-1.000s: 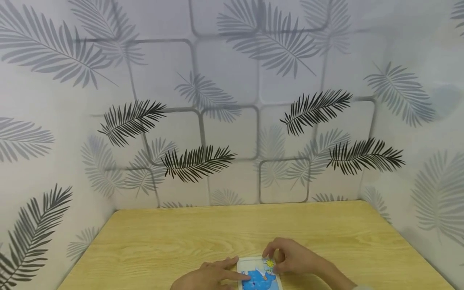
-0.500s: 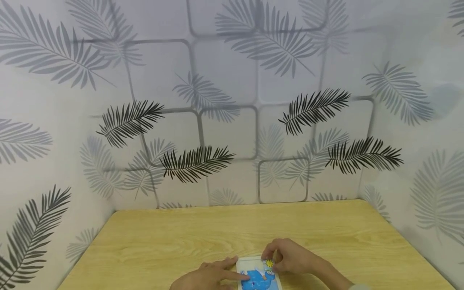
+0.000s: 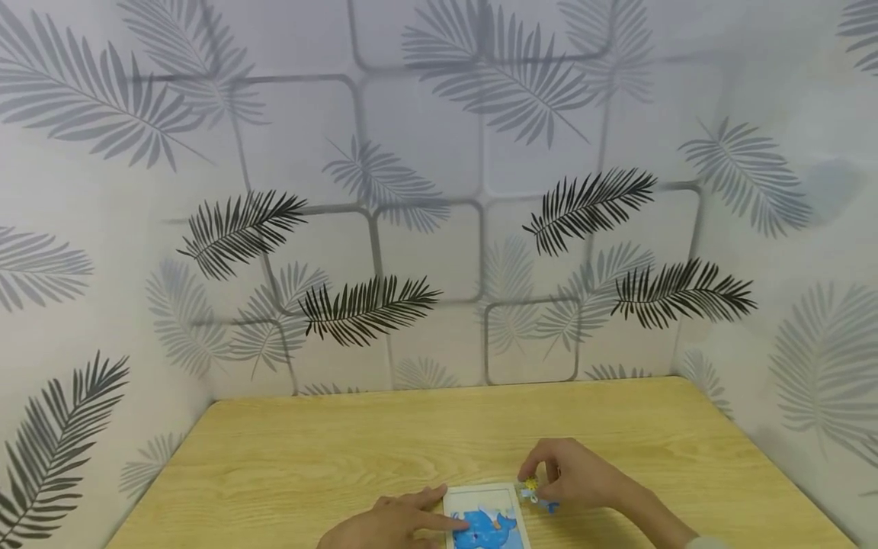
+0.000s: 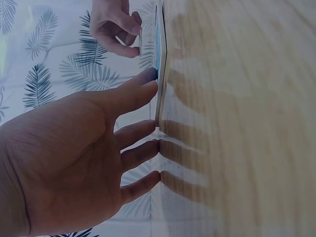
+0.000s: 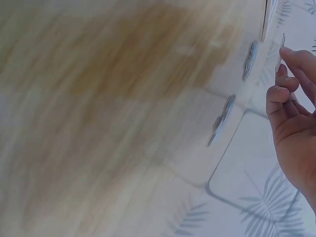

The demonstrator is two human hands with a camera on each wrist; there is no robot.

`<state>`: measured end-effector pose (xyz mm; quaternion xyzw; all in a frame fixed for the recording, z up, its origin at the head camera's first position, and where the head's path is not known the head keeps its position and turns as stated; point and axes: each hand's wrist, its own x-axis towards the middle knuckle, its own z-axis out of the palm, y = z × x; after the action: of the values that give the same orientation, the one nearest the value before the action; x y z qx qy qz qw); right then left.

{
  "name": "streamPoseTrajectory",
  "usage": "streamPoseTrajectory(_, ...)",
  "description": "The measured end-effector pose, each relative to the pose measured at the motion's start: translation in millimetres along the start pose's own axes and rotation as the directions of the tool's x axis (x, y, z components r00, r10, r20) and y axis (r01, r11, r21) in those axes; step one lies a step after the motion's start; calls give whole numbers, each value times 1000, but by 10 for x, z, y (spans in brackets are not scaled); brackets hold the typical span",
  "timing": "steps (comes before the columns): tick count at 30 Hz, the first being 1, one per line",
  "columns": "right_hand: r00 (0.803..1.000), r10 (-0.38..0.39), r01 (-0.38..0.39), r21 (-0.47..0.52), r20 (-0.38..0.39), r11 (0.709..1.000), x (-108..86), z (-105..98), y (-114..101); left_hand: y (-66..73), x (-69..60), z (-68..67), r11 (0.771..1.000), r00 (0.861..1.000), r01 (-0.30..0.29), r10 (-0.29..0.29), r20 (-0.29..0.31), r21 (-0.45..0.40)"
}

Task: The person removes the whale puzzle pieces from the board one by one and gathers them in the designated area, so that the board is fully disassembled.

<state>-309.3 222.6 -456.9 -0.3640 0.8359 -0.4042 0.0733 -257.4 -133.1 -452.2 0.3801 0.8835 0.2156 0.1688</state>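
A white-framed puzzle board (image 3: pixel 478 489) with a blue whale picture (image 3: pixel 488 531) lies on the table near the bottom of the head view, partly cut off. My left hand (image 3: pixel 398 522) lies over its left side, fingers extended, one fingertip pressing on the whale. In the left wrist view, other fingertips of the left hand (image 4: pixel 74 153) rest along the board's edge and the table. Right of the board, my right hand (image 3: pixel 579 473) pinches a small puzzle piece with a yellow sun (image 3: pixel 531 484) between thumb and fingers. The piece appears edge-on, above the table, in the right wrist view.
Two thin puzzle pieces, one nearer the board (image 5: pixel 250 61) and one farther off (image 5: pixel 221 121), lie on the wood-grain table (image 3: pixel 329 450). A blue bit (image 3: pixel 551 505) shows below the right hand. A leaf-patterned wall (image 3: pixel 439 252) stands behind the table.
My right hand has lifted the sun piece off the board's upper right corner and moved it right, past the frame. A pale area shows there now. The left hand stays put.
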Motion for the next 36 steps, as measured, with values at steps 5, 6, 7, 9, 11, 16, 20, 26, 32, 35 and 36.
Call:
streamPoseTrajectory(5,1000,6,-8,-53,-30,999,-139,-155,83,-5,-11,3,1000,1000,-20,20,-4,-5)
streamPoseTrajectory(6,999,10,-12,-60,-37,998,-171,-188,99,0,-15,4,1000,1000,-23,23,-8,-4)
streamPoseTrajectory(7,999,9,-12,-71,-42,997,-205,-220,114,9,-20,6,1000,1000,-19,18,-17,-15)
streamPoseTrajectory(9,998,11,-16,-86,-56,996,-277,-289,144,18,-28,5,999,999,-26,25,-20,-22)
streamPoseTrajectory(11,997,15,-22,-103,-69,994,-347,-356,171,17,-31,0,999,999,-28,27,-18,-31)
streamPoseTrajectory(16,995,19,-33,-152,-97,988,-500,-486,243,0,-43,-35,999,999,-50,50,7,-10)
streamPoseTrajectory(20,994,20,-37,-163,-107,986,-592,-543,298,17,-74,-57,995,995,-95,95,5,38)
streamPoseTrajectory(26,992,28,-49,-172,-124,984,-702,-584,342,35,-60,-38,999,999,-32,32,11,11)
streamPoseTrajectory(32,990,31,-54,-171,-139,984,-778,-625,369,-34,26,7,986,988,151,-149,35,-70)
streamPoseTrajectory(35,989,49,-72,-166,-139,984,-811,-637,389,-99,65,27,987,987,157,-155,50,-33)
streamPoseTrajectory(36,989,65,-86,-155,-135,984,-821,-640,398,-110,73,34,988,987,153,-151,51,-30)
